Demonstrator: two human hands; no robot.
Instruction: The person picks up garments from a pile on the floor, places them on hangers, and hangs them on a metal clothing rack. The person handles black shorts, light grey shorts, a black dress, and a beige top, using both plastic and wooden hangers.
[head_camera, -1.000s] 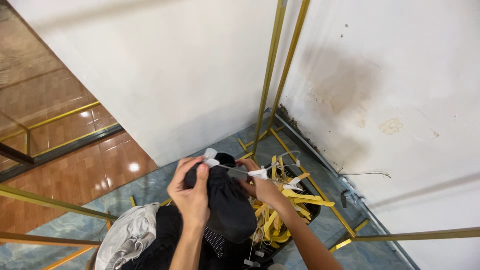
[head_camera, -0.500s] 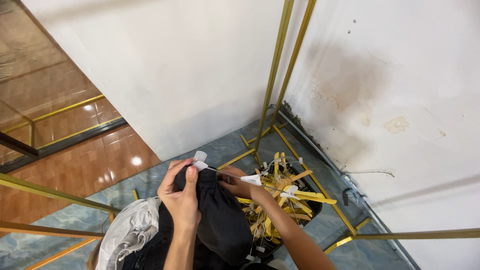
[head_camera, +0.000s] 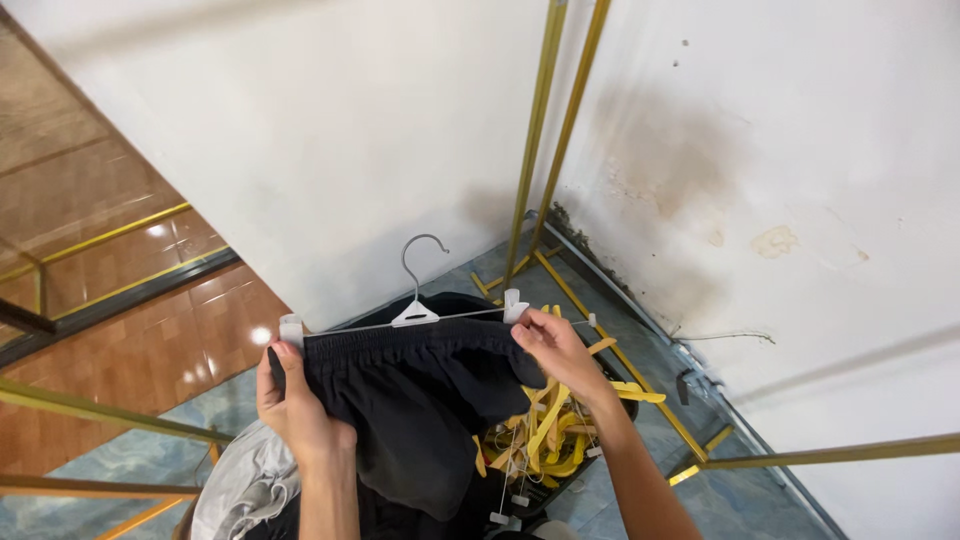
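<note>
White corner walls (head_camera: 330, 150), blue tiled floor (head_camera: 650, 350).

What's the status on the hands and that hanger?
Left hand and right hand each grip the black garment at a clip of the white hanger. Garment spread between clips. Nothing blocking.

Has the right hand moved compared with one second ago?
Yes. The right hand went outward to the right along the clip hanger, closer to the gold rack poles, stretching the black garment wide.
</note>
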